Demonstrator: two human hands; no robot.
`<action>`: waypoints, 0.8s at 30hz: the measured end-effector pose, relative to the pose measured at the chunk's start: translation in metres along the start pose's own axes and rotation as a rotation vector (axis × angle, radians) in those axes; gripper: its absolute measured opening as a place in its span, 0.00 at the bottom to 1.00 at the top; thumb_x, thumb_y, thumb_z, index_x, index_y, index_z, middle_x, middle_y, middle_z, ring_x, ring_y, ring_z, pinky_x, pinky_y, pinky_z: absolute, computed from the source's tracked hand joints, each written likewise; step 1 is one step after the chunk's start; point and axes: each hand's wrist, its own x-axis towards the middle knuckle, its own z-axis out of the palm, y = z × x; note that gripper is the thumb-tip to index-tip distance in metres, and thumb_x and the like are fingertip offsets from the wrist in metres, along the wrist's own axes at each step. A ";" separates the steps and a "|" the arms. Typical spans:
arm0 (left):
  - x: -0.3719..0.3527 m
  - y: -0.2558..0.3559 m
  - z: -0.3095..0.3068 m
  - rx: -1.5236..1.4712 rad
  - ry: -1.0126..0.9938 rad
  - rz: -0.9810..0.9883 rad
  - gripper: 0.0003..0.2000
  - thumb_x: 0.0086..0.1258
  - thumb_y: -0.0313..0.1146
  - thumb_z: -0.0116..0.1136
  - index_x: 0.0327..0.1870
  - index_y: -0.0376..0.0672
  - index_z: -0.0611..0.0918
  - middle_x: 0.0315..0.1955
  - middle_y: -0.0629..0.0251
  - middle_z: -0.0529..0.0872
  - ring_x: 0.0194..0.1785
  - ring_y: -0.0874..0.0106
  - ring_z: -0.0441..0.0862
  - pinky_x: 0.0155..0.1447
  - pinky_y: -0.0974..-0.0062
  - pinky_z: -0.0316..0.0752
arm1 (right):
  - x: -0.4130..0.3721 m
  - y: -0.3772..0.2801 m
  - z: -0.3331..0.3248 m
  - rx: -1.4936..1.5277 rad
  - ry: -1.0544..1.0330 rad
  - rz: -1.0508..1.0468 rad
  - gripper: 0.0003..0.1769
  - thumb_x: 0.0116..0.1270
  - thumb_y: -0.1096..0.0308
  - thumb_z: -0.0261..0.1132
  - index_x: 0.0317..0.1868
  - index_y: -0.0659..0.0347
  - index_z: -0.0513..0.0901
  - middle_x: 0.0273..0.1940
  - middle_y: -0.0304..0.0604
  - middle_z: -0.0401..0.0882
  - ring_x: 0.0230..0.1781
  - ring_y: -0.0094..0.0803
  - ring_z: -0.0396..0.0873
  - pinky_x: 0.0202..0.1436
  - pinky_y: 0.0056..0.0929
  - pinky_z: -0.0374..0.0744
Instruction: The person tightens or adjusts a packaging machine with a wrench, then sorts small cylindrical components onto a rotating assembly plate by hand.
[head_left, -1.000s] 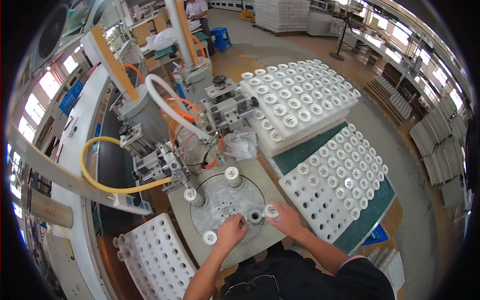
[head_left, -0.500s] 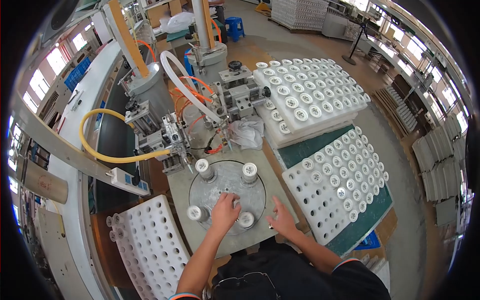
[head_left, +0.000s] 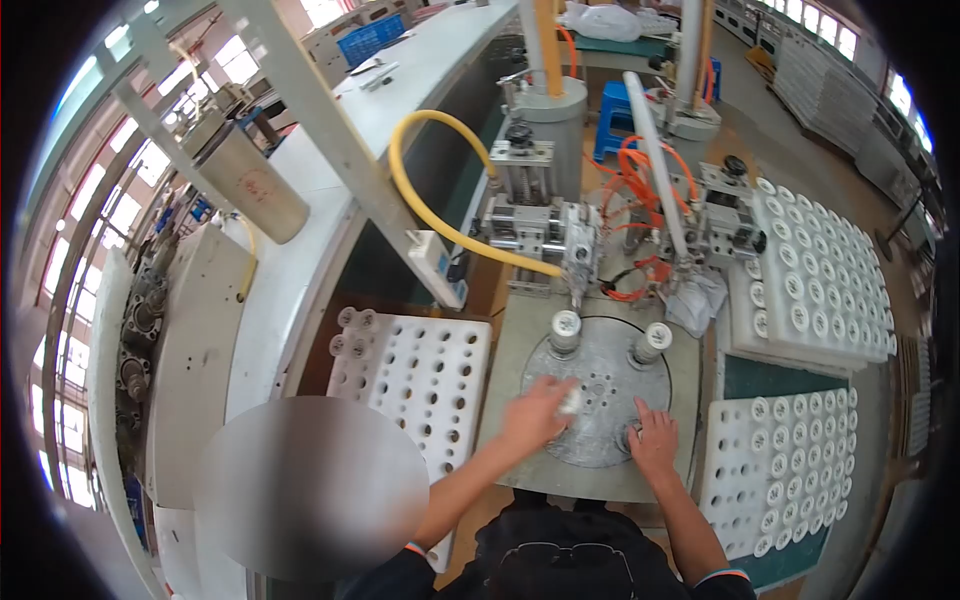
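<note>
My left hand [head_left: 535, 412] is blurred with motion over the left side of the round metal turntable [head_left: 610, 375]. Its fingers are closed around a white round cap [head_left: 572, 400]. My right hand [head_left: 655, 440] rests on the turntable's near right edge, fingertips at a dark empty socket [head_left: 630, 432], holding nothing that I can see. Two white caps sit on posts at the far side of the turntable, one on the left [head_left: 565, 325] and one on the right [head_left: 655, 338].
A white holed tray [head_left: 420, 375] lies left of the turntable with a few caps at its far corner. A partly filled tray [head_left: 735, 480] lies to the right, with a full stack [head_left: 820, 280] behind it. Machine heads [head_left: 570, 235] and a yellow hose [head_left: 440, 200] stand behind the turntable.
My head has turned left, so the scene has shifted right. My left hand has moved to the turntable's left side with a cap. My right hand has come onto the turntable's near edge.
</note>
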 end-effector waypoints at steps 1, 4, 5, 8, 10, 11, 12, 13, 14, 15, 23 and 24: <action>-0.008 -0.031 -0.018 0.048 0.079 -0.073 0.29 0.53 0.38 0.65 0.59 0.54 0.72 0.48 0.60 0.75 0.45 0.61 0.79 0.43 0.65 0.76 | 0.001 0.000 0.007 -0.113 -0.058 -0.055 0.35 0.49 0.66 0.67 0.61 0.54 0.69 0.35 0.42 0.72 0.40 0.40 0.71 0.46 0.40 0.67; -0.027 -0.110 -0.083 0.119 0.247 -0.382 0.28 0.54 0.39 0.64 0.60 0.54 0.72 0.48 0.61 0.75 0.47 0.61 0.79 0.45 0.65 0.76 | 0.010 -0.005 0.012 -0.067 -0.136 0.099 0.36 0.47 0.63 0.68 0.61 0.53 0.70 0.39 0.44 0.73 0.43 0.41 0.71 0.48 0.40 0.66; -0.031 -0.140 -0.099 0.178 0.314 -0.431 0.28 0.54 0.39 0.64 0.60 0.53 0.72 0.48 0.60 0.75 0.47 0.60 0.78 0.46 0.65 0.75 | 0.010 -0.007 0.010 -0.066 -0.138 0.100 0.36 0.47 0.63 0.68 0.61 0.53 0.70 0.39 0.44 0.73 0.43 0.41 0.71 0.48 0.40 0.66; -0.023 -0.214 -0.133 0.223 0.418 -0.524 0.29 0.54 0.39 0.64 0.61 0.52 0.72 0.51 0.59 0.74 0.52 0.59 0.76 0.52 0.62 0.73 | 0.009 -0.014 -0.005 -0.051 -0.016 0.012 0.36 0.47 0.63 0.68 0.60 0.55 0.70 0.46 0.46 0.73 0.49 0.43 0.70 0.53 0.40 0.65; -0.010 -0.254 -0.140 0.297 0.457 -0.517 0.30 0.54 0.39 0.64 0.61 0.53 0.71 0.55 0.58 0.73 0.56 0.58 0.74 0.57 0.61 0.70 | -0.006 -0.017 -0.010 -0.004 0.149 0.181 0.33 0.49 0.64 0.67 0.59 0.57 0.71 0.52 0.50 0.71 0.54 0.46 0.68 0.58 0.41 0.63; -0.007 -0.266 -0.142 0.292 0.443 -0.503 0.30 0.54 0.39 0.64 0.61 0.53 0.71 0.55 0.58 0.73 0.56 0.58 0.74 0.57 0.61 0.70 | -0.015 -0.015 -0.010 -0.014 0.151 0.199 0.33 0.49 0.64 0.67 0.59 0.57 0.71 0.52 0.50 0.71 0.54 0.46 0.68 0.58 0.41 0.63; -0.001 -0.272 -0.142 0.292 0.364 -0.569 0.29 0.54 0.38 0.65 0.60 0.52 0.72 0.58 0.58 0.72 0.59 0.58 0.72 0.59 0.61 0.68 | -0.025 -0.014 -0.011 0.047 0.179 0.270 0.31 0.51 0.65 0.66 0.57 0.59 0.72 0.52 0.51 0.71 0.54 0.47 0.68 0.59 0.42 0.62; 0.007 -0.272 -0.142 0.294 0.282 -0.629 0.28 0.54 0.38 0.65 0.60 0.51 0.73 0.60 0.57 0.71 0.61 0.58 0.69 0.61 0.61 0.67 | -0.035 -0.014 -0.013 0.105 0.210 0.344 0.28 0.52 0.66 0.65 0.56 0.60 0.72 0.53 0.51 0.71 0.55 0.48 0.68 0.59 0.43 0.62; 0.012 -0.268 -0.141 0.308 0.210 -0.726 0.29 0.56 0.40 0.63 0.62 0.53 0.71 0.61 0.58 0.70 0.63 0.58 0.67 0.62 0.59 0.66 | -0.044 -0.014 -0.014 0.086 0.221 0.377 0.28 0.52 0.66 0.65 0.56 0.60 0.72 0.53 0.51 0.71 0.55 0.48 0.68 0.59 0.43 0.62; 0.009 -0.281 -0.130 0.428 0.161 -0.710 0.31 0.57 0.43 0.63 0.64 0.57 0.68 0.62 0.59 0.69 0.65 0.59 0.65 0.64 0.59 0.63 | -0.054 -0.012 -0.014 0.075 0.224 0.392 0.26 0.53 0.67 0.64 0.55 0.60 0.73 0.53 0.51 0.71 0.55 0.49 0.68 0.59 0.43 0.62; -0.023 -0.325 -0.090 0.262 0.277 -0.381 0.44 0.52 0.20 0.64 0.70 0.42 0.51 0.68 0.51 0.55 0.70 0.55 0.55 0.71 0.62 0.54 | -0.095 0.050 -0.049 0.111 0.540 0.652 0.19 0.54 0.72 0.62 0.49 0.58 0.77 0.45 0.48 0.75 0.49 0.46 0.72 0.55 0.41 0.68; -0.024 -0.313 -0.090 0.281 0.274 -0.438 0.44 0.52 0.20 0.63 0.70 0.42 0.51 0.68 0.51 0.56 0.70 0.54 0.55 0.71 0.61 0.54 | -0.089 0.062 -0.060 0.144 0.556 0.701 0.19 0.54 0.71 0.63 0.49 0.57 0.77 0.46 0.47 0.75 0.50 0.45 0.72 0.55 0.41 0.68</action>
